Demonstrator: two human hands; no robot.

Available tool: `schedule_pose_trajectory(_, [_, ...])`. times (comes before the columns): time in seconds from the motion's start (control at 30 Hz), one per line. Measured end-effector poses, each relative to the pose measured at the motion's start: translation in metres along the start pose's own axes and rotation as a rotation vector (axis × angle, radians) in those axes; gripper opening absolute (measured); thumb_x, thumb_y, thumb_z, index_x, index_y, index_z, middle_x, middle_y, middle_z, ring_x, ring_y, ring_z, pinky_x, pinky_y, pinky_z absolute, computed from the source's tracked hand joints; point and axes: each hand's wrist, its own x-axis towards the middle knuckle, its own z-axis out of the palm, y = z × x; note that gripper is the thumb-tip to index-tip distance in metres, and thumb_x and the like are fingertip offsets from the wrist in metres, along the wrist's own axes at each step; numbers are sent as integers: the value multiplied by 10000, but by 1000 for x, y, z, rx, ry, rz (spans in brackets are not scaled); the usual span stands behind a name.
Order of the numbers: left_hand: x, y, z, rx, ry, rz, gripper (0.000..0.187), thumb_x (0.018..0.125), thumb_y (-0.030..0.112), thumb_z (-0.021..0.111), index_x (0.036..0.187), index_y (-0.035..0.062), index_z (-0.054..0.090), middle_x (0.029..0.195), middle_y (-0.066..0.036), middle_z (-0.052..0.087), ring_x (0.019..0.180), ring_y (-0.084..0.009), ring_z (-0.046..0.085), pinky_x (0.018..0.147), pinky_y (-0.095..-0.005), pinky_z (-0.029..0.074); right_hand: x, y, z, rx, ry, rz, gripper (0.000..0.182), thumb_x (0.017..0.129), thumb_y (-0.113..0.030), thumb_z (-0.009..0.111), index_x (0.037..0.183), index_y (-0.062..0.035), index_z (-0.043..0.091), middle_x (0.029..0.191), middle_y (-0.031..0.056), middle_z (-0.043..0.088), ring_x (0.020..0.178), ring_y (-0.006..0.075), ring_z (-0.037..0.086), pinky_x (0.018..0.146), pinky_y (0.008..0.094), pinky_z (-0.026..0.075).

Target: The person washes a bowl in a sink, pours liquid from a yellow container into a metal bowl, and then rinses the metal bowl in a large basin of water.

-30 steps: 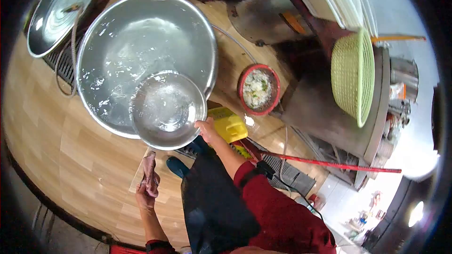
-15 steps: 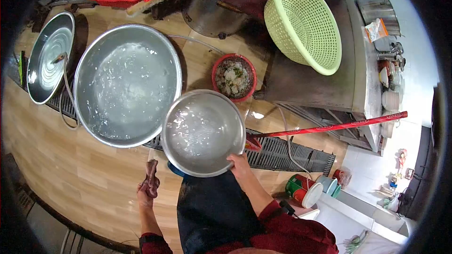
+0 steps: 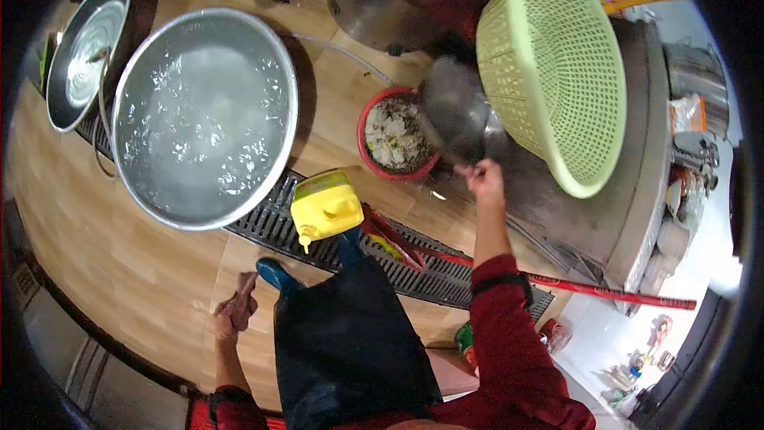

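My left hand (image 3: pixel 226 322) is closed on a bunched, brownish-purple cloth (image 3: pixel 239 302), held over the wooden-look floor. To the right, my right hand (image 3: pixel 484 181) is closed at the lower rim of a round metal basin (image 3: pixel 455 107). The basin is tilted and blurred, beside the steel counter and partly behind the green colander (image 3: pixel 525 72). Just left of it on the floor is a red bowl (image 3: pixel 364 143) holding whitish food scraps. A large metal tub (image 3: pixel 203 123) of water stands at left.
A yellow jug (image 3: pixel 325 205) stands by the floor drain grate (image 3: pixel 446 283), near my blue boots (image 3: pixel 277 275). A long red pole (image 3: pixel 605 293) lies across the right side. Another metal pan (image 3: pixel 87 56) leans at far left. The steel counter (image 3: pixel 637 151) fills the right.
My right hand has carried the metal basin away from my front, up and right toward the counter, uncovering the yellow jug. My left hand still holds the cloth, slightly further left.
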Motion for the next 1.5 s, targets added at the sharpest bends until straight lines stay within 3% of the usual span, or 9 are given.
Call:
schedule_pose_trajectory(0.1, [4,-2,29,6,188,-84,431,810,301,512,978,-94,551,784,-55,570,568,-86,457,481,-203,323,28,-26,30,-30,121,26,77,719,-33,447,739,15,390,544,126,426,489,233,511,582,379,573])
schedule_pose_trajectory(0.47, [4,-4,71,-60,170,-56,368,769,256,551,930,-74,560,726,-25,543,595,-110,494,512,-228,374,-60,72,-52,-127,-17,-31,86,656,-56,549,733,-55,512,840,152,580,759,264,569,664,447,490])
schedule_pose_trajectory(0.7, [-5,-20,48,-225,120,-134,218,807,66,507,993,-47,512,906,-122,588,809,-215,587,727,-310,487,-176,199,37,-269,-371,395,491,676,9,554,1156,-34,465,1033,79,542,971,221,521,811,403,464])
schedule_pose_trajectory(0.83, [-18,-30,37,-125,162,-103,265,835,126,474,986,-77,556,876,-92,595,741,-172,563,638,-269,439,-148,295,138,-650,-514,0,351,732,-169,590,1020,27,551,875,141,593,784,209,574,668,365,477])
schedule_pose_trajectory(0.9, [-27,-35,24,-142,193,-87,277,843,129,462,1011,-76,543,906,-102,596,769,-180,572,663,-277,453,-169,296,213,-1255,-427,-517,224,724,-134,538,830,47,617,785,266,608,772,386,604,729,433,476])
schedule_pose_trajectory(1.0, [-41,-50,-4,-268,203,-114,196,801,70,531,970,-28,526,887,-90,586,814,-196,576,749,-307,468,-156,332,270,-1412,-460,-766,740,698,-36,519,1315,83,130,811,324,569,772,423,578,719,472,468])
schedule_pose_trajectory(1.1, [-55,-55,-17,-252,331,-151,197,798,61,519,975,-25,520,884,-95,586,810,-192,578,749,-305,470,-136,362,277,-1390,-429,-957,807,713,-54,551,1354,0,64,981,319,521,781,428,573,703,471,471])
schedule_pose_trajectory(1.47, [-50,-53,-45,-40,341,-197,206,784,124,585,908,-35,543,812,-73,578,710,-154,556,633,-276,465,-92,463,243,-1376,-345,-460,591,658,-64,554,1210,40,367,853,255,589,731,372,614,646,431,505])
schedule_pose_trajectory(1.5, [-51,-43,-35,134,436,-186,218,781,138,597,898,-39,544,803,-68,576,689,-142,542,623,-266,454,-120,440,238,-1055,-354,-136,477,646,-52,552,1100,40,437,818,214,591,704,331,616,617,420,511])
